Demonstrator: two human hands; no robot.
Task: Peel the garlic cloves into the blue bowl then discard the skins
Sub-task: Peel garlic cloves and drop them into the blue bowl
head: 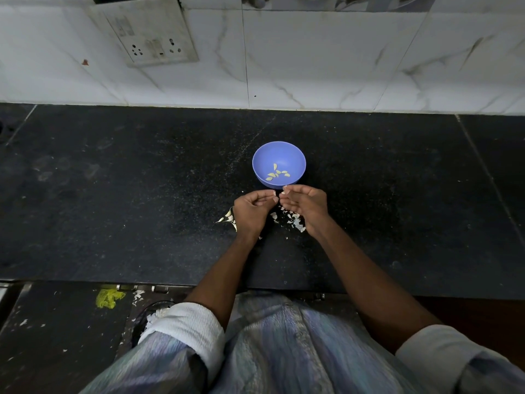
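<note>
- A small round blue plastic bowl (279,162) sits on the black speckled stone counter (113,194), well out from the white marble-patterned wall tiles (312,61)
- A few pale yellowish peeled garlic cloves (277,173) lie together on the bowl's floor
- Both hands meet just in front of the bowl's near rim, fingertips close together
- The left hand (251,210) has its fingers curled inward and pinches a small whitish garlic clove (275,196) at its fingertips
- The right hand (305,201) is cupped, its fingertips touching the same small piece; whether it grips it, I cannot tell
- Thin white papery garlic skins (292,220) are scattered on the counter under and between the wrists
- Unpeeled garlic pieces (228,217) lie just left of the left hand
- A grimy white socket-and-switch plate (147,32) is on the wall at upper left
</note>
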